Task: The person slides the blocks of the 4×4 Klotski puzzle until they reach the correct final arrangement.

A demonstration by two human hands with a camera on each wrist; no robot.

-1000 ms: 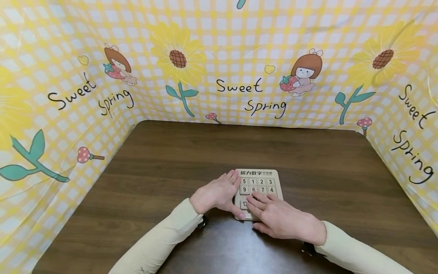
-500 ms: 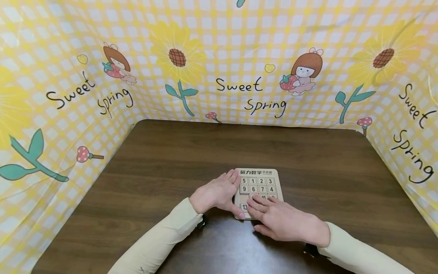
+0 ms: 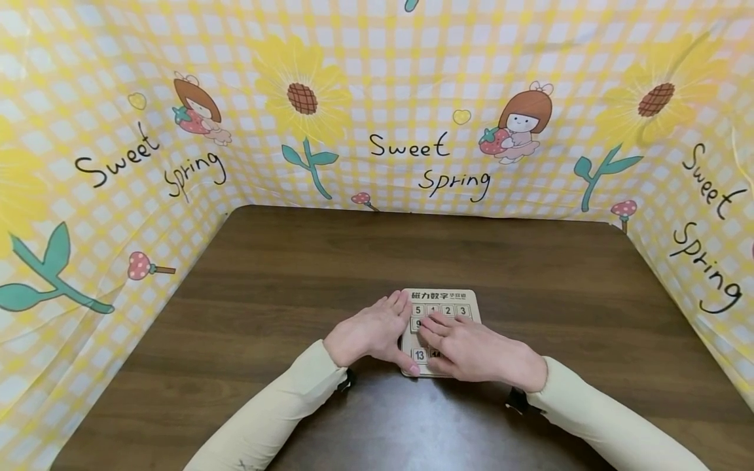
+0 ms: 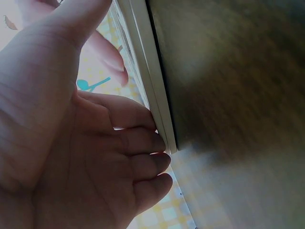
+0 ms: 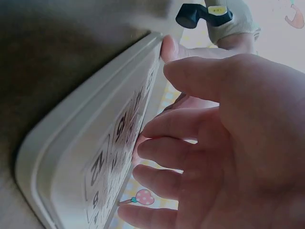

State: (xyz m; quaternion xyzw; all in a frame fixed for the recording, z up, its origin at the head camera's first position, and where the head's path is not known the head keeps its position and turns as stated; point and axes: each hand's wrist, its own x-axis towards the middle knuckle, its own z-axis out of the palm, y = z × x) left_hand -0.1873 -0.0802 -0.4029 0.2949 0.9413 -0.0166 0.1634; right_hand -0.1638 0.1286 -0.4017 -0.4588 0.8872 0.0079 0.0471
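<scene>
A pale sliding number puzzle (image 3: 474,299) lies flat on the table with Chinese lettering along its far edge. My left hand (image 3: 374,330) rests along its left side, fingertips against the edge and thumb at the near left corner; the left wrist view shows those fingers (image 4: 143,164) touching the rim. Over the tiles is my right hand (image 3: 471,350), its straight fingers reaching the second row and hiding much of the lower rows. Tiles 5 (image 3: 418,311), 2 and 3 show at the far side. Between tile 9 and tile 13 (image 3: 419,355) is a gap in the left column.
The dark wooden table (image 3: 318,255) extends around the puzzle. A yellow checked cloth (image 3: 400,85) with flowers and "Sweet Spring" lettering stands as a wall at the back and both sides.
My right hand has moved farther up the board, its fingertips going from the third row to the second and covering tiles 6, 7 and 4. My left hand stays at the edge.
</scene>
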